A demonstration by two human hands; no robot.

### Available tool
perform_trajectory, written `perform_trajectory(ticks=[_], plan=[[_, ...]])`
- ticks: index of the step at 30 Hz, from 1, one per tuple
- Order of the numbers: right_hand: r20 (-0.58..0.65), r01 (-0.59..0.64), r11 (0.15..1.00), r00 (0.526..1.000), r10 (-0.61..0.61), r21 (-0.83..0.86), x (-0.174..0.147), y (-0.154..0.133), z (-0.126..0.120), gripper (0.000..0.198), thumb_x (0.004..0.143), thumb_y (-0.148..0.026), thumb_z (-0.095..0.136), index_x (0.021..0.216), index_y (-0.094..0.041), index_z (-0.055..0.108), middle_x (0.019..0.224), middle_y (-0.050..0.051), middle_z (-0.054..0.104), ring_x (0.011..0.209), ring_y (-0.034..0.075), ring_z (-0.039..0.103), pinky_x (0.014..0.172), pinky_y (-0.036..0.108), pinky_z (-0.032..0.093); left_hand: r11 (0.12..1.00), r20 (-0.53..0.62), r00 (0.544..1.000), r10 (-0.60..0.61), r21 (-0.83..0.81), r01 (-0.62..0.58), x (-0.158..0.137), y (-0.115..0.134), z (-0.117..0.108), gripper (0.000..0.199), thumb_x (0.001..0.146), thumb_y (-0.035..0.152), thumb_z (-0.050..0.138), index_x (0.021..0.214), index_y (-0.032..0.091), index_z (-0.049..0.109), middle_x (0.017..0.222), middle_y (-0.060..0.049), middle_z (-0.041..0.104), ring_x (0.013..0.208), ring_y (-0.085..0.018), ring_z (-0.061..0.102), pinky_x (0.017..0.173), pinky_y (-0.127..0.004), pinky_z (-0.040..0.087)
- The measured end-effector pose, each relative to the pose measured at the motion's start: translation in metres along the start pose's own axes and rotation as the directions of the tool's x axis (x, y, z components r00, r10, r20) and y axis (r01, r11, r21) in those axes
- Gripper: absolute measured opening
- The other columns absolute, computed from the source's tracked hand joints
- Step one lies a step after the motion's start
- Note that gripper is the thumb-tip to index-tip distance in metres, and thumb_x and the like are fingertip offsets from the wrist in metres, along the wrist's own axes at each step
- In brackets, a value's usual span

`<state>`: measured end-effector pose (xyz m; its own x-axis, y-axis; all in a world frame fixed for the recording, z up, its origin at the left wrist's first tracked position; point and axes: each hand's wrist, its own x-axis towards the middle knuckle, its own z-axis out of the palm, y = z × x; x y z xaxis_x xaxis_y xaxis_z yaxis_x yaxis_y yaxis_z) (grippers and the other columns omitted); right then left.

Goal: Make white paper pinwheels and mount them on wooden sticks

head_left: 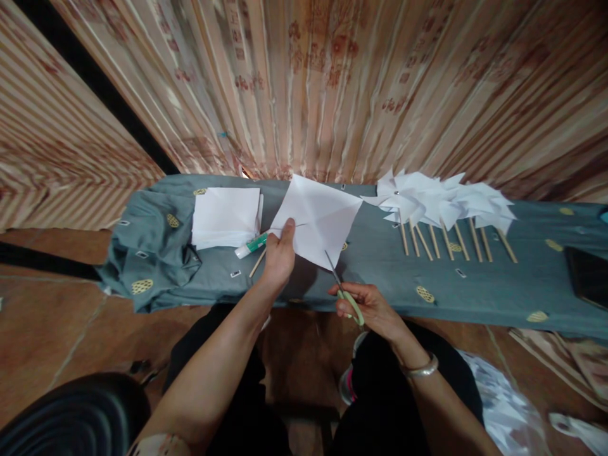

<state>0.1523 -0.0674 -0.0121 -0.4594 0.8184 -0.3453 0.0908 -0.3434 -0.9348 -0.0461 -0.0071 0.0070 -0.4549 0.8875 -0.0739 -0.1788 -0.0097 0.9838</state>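
Observation:
A white square sheet of paper (320,212) is held by its left side in my left hand (281,253), thumb on top. A slit runs inward from the edge near that thumb. My right hand (363,307) grips light-green-handled scissors (351,307), whose blades meet the sheet at its lower corner. Just left of my left hand lies a green and white glue stick (251,245), with a thin wooden stick (258,263) below it. Beyond the glue is a stack of white paper (225,216).
Several white paper pinwheels (444,202) on wooden sticks lie at the right of the cloth-covered table (399,282). A dark phone (588,275) rests near the right end. A patterned curtain (304,88) hangs behind, and a black round seat (76,415) stands lower left.

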Motion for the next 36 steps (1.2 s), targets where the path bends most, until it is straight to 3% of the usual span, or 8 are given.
perform_trajectory(ticks=[6, 18, 25, 36], plan=[[-0.016, -0.035, 0.999, 0.999, 0.036, 0.033, 0.0001, 0.0025, 0.0003, 0.056, 0.056, -0.056, 0.085, 0.089, -0.014, 0.071, 0.059, -0.004, 0.059, 0.053, 0.007, 0.052, 0.050, 0.021, 0.040, 1.000, -0.017, 1.000, -0.003, 0.014, 0.004, -0.0014, 0.0029, -0.0002, 0.036, 0.081, 0.051, 0.065, 0.092, 0.016, 0.063, 0.087, -0.012, 0.074, 0.108, -0.028, 0.067, 0.094, -0.038, 0.053], [-0.005, 0.005, 1.000, 1.000, -0.005, 0.006, -0.0006, -0.0030, 0.0004, 0.055, 0.061, -0.058, 0.081, 0.092, -0.015, 0.068, 0.063, -0.002, 0.062, 0.056, 0.009, 0.052, 0.055, 0.024, 0.043, 1.000, 0.049, 0.999, -0.019, 0.007, 0.018, -0.0074, -0.0016, 0.0040, 0.038, 0.078, 0.051, 0.065, 0.089, 0.015, 0.068, 0.093, -0.013, 0.075, 0.098, -0.028, 0.070, 0.078, -0.034, 0.057], [-0.019, -0.014, 0.998, 1.000, 0.015, 0.054, 0.0008, -0.0008, 0.0012, 0.054, 0.056, -0.053, 0.086, 0.090, -0.015, 0.069, 0.059, -0.004, 0.061, 0.053, 0.007, 0.051, 0.052, 0.022, 0.041, 1.000, 0.074, 0.997, -0.001, 0.028, -0.001, -0.0056, -0.0042, 0.0017, 0.047, 0.079, 0.055, 0.063, 0.099, 0.013, 0.068, 0.091, -0.014, 0.075, 0.096, -0.028, 0.070, 0.076, -0.033, 0.057], [-0.056, -0.043, 0.995, 0.997, 0.048, 0.093, 0.0023, -0.0010, 0.0036, 0.053, 0.051, -0.048, 0.089, 0.088, -0.015, 0.070, 0.057, -0.006, 0.060, 0.051, 0.006, 0.053, 0.050, 0.020, 0.042, 0.999, 0.074, 0.997, 0.002, 0.035, -0.005, -0.0053, -0.0030, -0.0003, 0.048, 0.080, 0.056, 0.061, 0.098, 0.012, 0.066, 0.085, -0.013, 0.074, 0.093, -0.028, 0.071, 0.074, -0.033, 0.057]])
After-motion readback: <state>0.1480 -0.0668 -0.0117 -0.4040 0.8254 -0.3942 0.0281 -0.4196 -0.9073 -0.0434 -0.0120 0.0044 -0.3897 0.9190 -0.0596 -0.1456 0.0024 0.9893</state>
